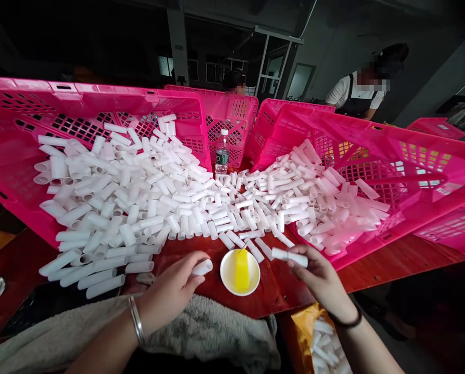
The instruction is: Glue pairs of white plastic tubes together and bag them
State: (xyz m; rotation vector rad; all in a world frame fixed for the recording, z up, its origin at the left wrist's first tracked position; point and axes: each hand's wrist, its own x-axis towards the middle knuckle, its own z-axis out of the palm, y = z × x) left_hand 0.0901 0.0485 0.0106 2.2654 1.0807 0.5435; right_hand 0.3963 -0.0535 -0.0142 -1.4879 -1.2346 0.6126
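Red-brown wood makes up the surface (279, 291), dimly lit, with a grey towel (217, 332) draped over its near edge. Low at the right, an orange bag (308, 319) holds more white tubes.

The left hand (174, 291) has its grip closed on a short white plastic tube (202, 267), pinched between thumb and fingertips just left of a small white dish (240, 271) that carries a yellow sponge block (241, 270). The right hand (322, 278) grips a second, longer white tube (290, 256) by one end, lying nearly level just right of the dish.

Both hands work close on either side of the dish, so a careless wrist could probably knock it and tip the sponge onto the towel. The right hand's tube is held only at its tip, and a loose pinch might let it drop.

Behind the dish, a heap of loose white tubes (232, 213) runs across the surface. It spills from two tilted pink plastic crates, the left crate (18, 135) and the right crate (411, 161). The slopes look unstable, and pulling one tube from the foot could start others rolling toward the edge. A clear water bottle (222, 153) stands upright between the crates, touching the pile, and a slide might topple it.

Farther back, more pink crates and another person in a white top (357, 93) stand in the dark room.
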